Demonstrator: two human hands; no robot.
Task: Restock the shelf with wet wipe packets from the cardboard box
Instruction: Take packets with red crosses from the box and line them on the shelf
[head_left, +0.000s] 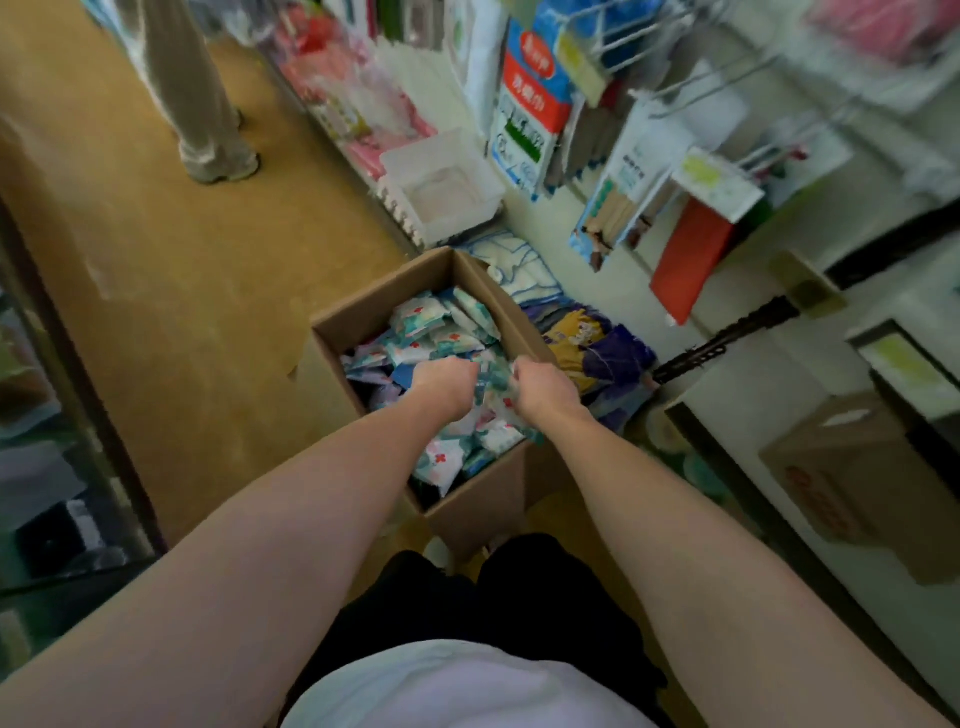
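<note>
I look down on a shop aisle with a mustard-yellow floor (171, 291), scuffed pale in patches. From twelve to three o'clock runs a white shelving wall (613, 260) hung with blurred packaged goods on metal pegs (727, 78); a red, white and blue pack (530, 104) hangs near one o'clock. A clear plastic bin (441, 184) sits at twelve o'clock on the bottom shelf. At eleven o'clock another person's legs in pale trousers (192, 88) stand on the floor. At nine o'clock is a dark-framed glass cabinet (57, 415). At four o'clock a brown carton (857, 483) sits under a shelf. Light is soft and even.
</note>
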